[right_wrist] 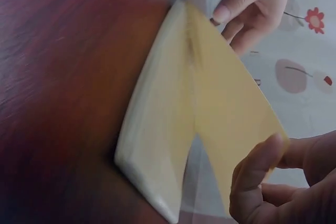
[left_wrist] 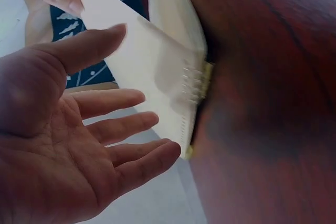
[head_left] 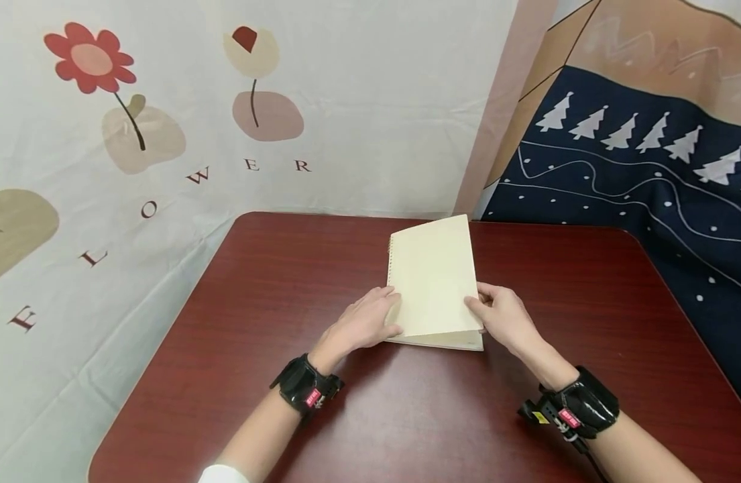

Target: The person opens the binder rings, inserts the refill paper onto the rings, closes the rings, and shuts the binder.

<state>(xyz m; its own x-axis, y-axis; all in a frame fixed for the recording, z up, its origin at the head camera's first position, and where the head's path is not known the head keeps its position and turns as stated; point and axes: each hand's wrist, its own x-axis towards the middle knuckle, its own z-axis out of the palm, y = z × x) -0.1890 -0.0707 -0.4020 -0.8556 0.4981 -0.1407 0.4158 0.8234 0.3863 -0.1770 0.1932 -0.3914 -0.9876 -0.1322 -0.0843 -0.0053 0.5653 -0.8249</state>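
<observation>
A cream spiral notebook lies on the dark red table, its ring binding along the left side. One stiff cream leaf tilts up from the page stack, hinged at the rings. My right hand pinches this leaf by its free right edge, thumb on the upper face and fingers underneath. Beside the binding, at the leaf's lower left, is my left hand, palm facing the notebook. Its fingers are spread and loosely bent in the left wrist view, with nothing gripped.
The dark red table has rounded back corners. Behind it hangs a white cloth printed with flowers and letters, beside a navy cloth with white trees. A black strapped camera sits on each wrist, and a cable trails from the right one.
</observation>
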